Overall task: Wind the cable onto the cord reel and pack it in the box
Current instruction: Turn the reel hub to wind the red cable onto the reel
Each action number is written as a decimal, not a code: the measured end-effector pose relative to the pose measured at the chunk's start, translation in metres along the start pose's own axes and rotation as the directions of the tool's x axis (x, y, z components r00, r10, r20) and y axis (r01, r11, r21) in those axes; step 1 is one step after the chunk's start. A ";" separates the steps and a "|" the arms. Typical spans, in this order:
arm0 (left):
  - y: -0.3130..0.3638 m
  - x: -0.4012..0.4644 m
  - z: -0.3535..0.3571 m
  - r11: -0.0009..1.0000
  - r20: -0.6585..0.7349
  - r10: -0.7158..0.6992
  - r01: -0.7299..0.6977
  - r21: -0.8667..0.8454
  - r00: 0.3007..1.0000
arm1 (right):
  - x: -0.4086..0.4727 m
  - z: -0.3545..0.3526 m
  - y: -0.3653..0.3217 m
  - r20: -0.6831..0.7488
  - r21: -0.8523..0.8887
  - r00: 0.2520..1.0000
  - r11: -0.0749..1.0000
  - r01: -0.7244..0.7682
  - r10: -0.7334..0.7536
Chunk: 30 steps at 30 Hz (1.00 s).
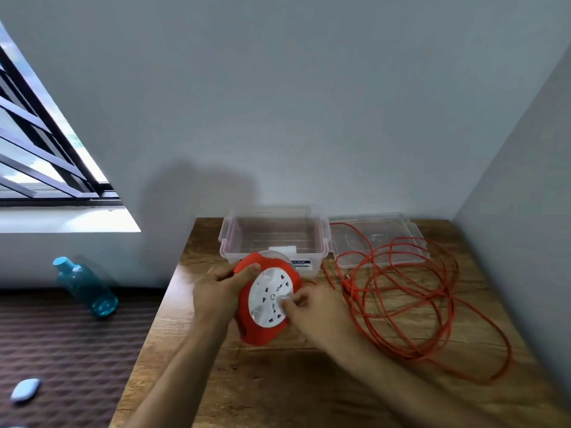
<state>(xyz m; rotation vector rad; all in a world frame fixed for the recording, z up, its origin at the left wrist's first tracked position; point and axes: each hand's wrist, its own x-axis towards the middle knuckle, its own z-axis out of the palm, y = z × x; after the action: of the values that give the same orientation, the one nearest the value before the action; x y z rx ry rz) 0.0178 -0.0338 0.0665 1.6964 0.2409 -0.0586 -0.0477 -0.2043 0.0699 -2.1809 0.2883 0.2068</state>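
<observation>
At lower centre of the frame, a left hand (221,288) grips the red rim of a round cord reel (268,299), holding it tilted above a wooden table (278,381). The right hand (315,307) pinches a small knob on the reel's white socket face. Loose orange cable (411,299) sprawls at right. Behind the reel sits an open clear box (273,239), with its lid (378,239) beside it.
</observation>
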 end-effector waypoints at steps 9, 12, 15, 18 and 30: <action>0.031 0.025 0.006 0.954 0.196 -0.026 -0.034 0.297 0.980 | 0.033 -0.036 0.003 0.532 -0.657 0.566 0.114 0.745 -0.630; 0.041 0.027 0.009 0.947 0.220 -0.001 -0.070 0.314 0.975 | 0.033 -0.031 0.004 0.508 -0.683 0.544 0.073 0.727 -0.668; 0.047 0.018 0.010 0.976 0.223 0.028 -0.074 0.203 0.974 | 0.029 -0.021 0.006 0.269 -0.709 0.692 0.348 0.613 -0.669; 0.045 0.008 0.016 0.990 0.192 0.097 -0.114 0.081 0.977 | 0.015 -0.005 -0.002 -0.178 -0.382 0.890 0.863 0.330 -0.419; 0.034 0.015 0.008 0.997 0.091 0.068 -0.069 0.013 0.994 | 0.006 -0.020 0.003 -0.145 -0.418 0.915 0.861 0.289 -0.377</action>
<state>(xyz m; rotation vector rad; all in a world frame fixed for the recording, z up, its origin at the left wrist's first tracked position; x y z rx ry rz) 0.0396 -0.0438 0.0955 1.7125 0.1144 -0.0864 -0.0417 -0.2234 0.0775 -2.6129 -0.0214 -0.1990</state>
